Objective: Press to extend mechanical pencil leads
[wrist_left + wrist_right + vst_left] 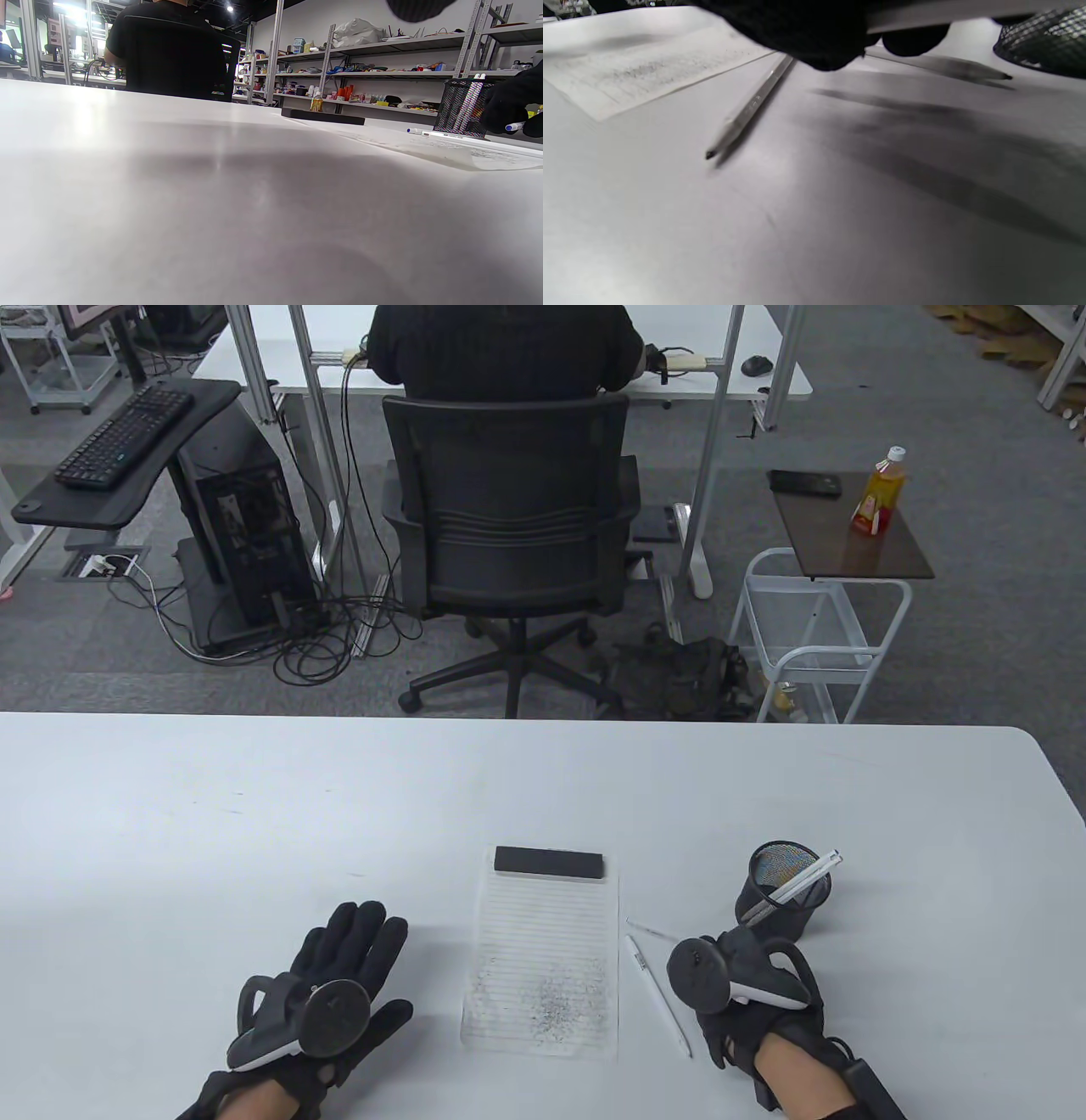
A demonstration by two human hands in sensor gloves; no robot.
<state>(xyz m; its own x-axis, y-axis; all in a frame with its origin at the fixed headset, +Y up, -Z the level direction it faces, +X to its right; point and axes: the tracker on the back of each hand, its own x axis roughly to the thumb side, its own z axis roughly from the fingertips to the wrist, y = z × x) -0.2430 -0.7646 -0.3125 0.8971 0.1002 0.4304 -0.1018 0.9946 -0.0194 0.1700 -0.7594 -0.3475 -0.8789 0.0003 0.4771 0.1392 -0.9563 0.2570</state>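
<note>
A: Where does the white pencil (pixel 657 994) lie, and how does it run?

B: It lies flat on the table (pixel 254 831), just right of the lined paper (pixel 543 959). Its long axis runs from the far left to the near right, almost parallel to the paper's right edge. The right hand (pixel 747 984) is just beside it on the right; the left hand (pixel 318 997) is well apart, beyond the paper. By my reading, the right hand is the one placed to take it.

A: What are the hands doing?

B: The left hand rests flat on the table, fingers spread, holding nothing. The right hand appears to hold a white pencil-like piece; the left wrist view shows a white, blue-tipped end (pixel 514 126) sticking out from its dark fingers. How firm that hold is cannot be told.

A: What does each view add?

B: The table view alone shows the mesh cup (pixel 785 891) behind the right hand, with more white pencils standing in it, and the black eraser (pixel 550 863) on the paper's far edge. The right wrist view shows the lying pencil's dark tip (pixel 709 155) pointing toward the camera and a second thin pencil (pixel 941 67) beyond the fingers, near the cup.
</note>
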